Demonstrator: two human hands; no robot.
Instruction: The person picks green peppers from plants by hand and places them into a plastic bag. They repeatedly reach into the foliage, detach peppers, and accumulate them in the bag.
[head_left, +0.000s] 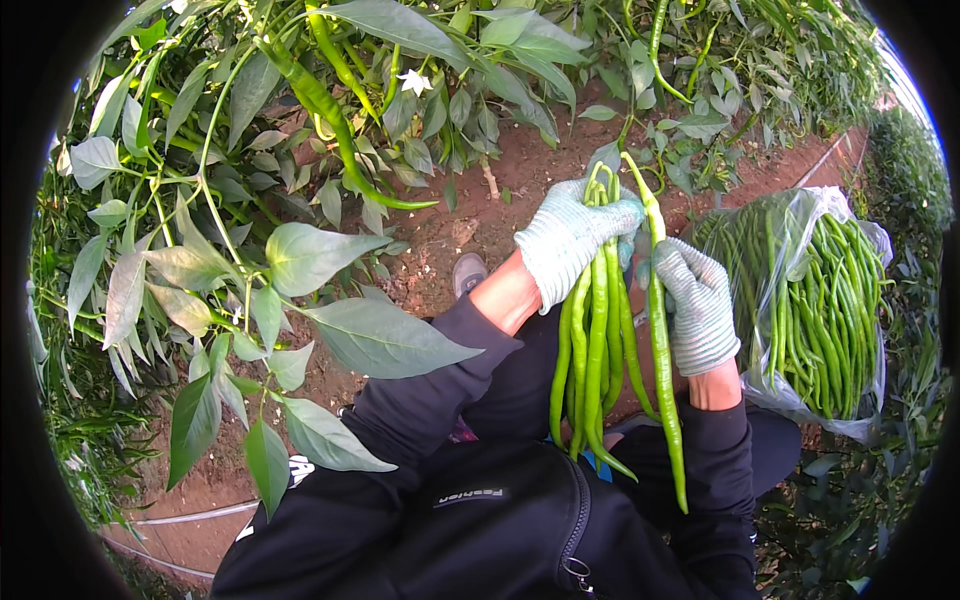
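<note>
My left hand (576, 232), in a striped knitted work glove, grips a bunch of long green chili peppers (598, 337) by their stem ends, and the peppers hang down in front of my lap. Just beside it on the right, my right hand (694, 304), gloved alike, holds a single long green pepper (660, 330) between thumb and fingers near its upper part. This pepper's stem points up, past the left hand's fingertips. Some fingertips of both hands are hidden behind the peppers.
A clear plastic bag (780, 300) full of long green peppers lies open to the right. Pepper plants with leaves and hanging peppers (322, 105) fill the left and top. One leafy branch (240, 277) reaches close to my left arm. Bare reddish soil (435, 247) shows between plants.
</note>
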